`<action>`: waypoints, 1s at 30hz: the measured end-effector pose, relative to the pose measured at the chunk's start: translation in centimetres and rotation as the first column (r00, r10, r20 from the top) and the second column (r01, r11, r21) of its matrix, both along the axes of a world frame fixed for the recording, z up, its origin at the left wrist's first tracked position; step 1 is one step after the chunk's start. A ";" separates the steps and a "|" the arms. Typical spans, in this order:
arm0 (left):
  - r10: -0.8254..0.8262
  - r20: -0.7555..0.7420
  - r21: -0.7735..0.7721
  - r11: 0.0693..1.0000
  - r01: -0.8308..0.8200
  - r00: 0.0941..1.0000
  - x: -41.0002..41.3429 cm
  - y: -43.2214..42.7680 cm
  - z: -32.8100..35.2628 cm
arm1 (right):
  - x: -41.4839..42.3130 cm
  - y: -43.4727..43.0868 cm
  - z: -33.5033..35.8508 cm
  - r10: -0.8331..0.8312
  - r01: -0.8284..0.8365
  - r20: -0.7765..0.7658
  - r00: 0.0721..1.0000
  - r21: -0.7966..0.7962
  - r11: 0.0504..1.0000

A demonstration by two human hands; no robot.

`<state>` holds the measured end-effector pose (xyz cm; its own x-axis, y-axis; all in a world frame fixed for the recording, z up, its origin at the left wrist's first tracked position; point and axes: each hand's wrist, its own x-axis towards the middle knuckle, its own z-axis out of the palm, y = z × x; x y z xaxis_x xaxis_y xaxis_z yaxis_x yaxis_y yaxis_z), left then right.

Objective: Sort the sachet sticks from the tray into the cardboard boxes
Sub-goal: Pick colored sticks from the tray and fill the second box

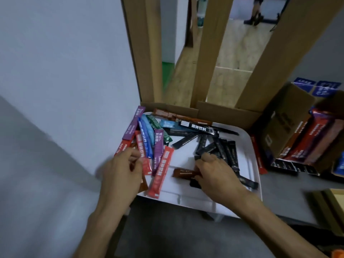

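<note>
**Both hands in the tray, sticks unsorted**

White tray point(253, 146) sits on a grey table point(290, 200), its left edge tight to the wall point(65, 71) and its far edge against the low cardboard box point(178, 110). Bare tray floor shows mid-tray and along the near rim.

Coloured sachet sticks point(149, 138) are heaped on the left and black sachet sticks point(224, 148) on the right.

Left hand point(122, 170) is at the left rim, fingers curled round a bundle point(143, 185), red end above and brown end below; it's blurred.

Right hand point(216, 174) has bent fingers, tips down among the black sticks and thumb across the end of a brown stick point(183, 173). The back of the hand hides the grip, so can't tell.

Side cardboard box point(284, 116) to the right holds red packs point(314, 135), cut off by the frame.
</note>
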<state>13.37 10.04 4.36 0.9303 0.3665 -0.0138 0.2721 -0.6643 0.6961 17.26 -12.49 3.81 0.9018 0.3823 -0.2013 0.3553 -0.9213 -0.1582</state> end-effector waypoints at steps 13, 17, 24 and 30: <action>0.002 -0.192 0.224 0.974 0.041 0.981 0.3 0.6 -2.0 | 0.6 10.4 -0.3 -0.366 0.426 -0.227 0.903 0.348 0.835; -0.003 -0.180 0.169 0.985 0.034 0.984 0.4 1.0 -2.3 | 1.5 9.7 -0.7 -0.388 0.477 -0.296 0.873 0.352 0.805; 0.034 -0.088 0.059 0.998 -0.029 0.996 -0.1 1.7 -1.5 | 4.9 11.3 1.1 -0.400 0.485 -0.277 0.874 0.427 0.763; 0.071 -0.027 0.058 0.996 -0.069 0.997 -0.6 3.0 0.1 | 5.3 14.3 0.3 -0.426 0.524 -0.321 0.846 0.355 0.774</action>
<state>12.80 13.00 4.43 0.9018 0.4318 -0.0177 0.3389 -0.6813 0.6488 22.52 1.81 4.08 0.9440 0.0063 -0.3300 -0.1975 -0.7901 -0.5802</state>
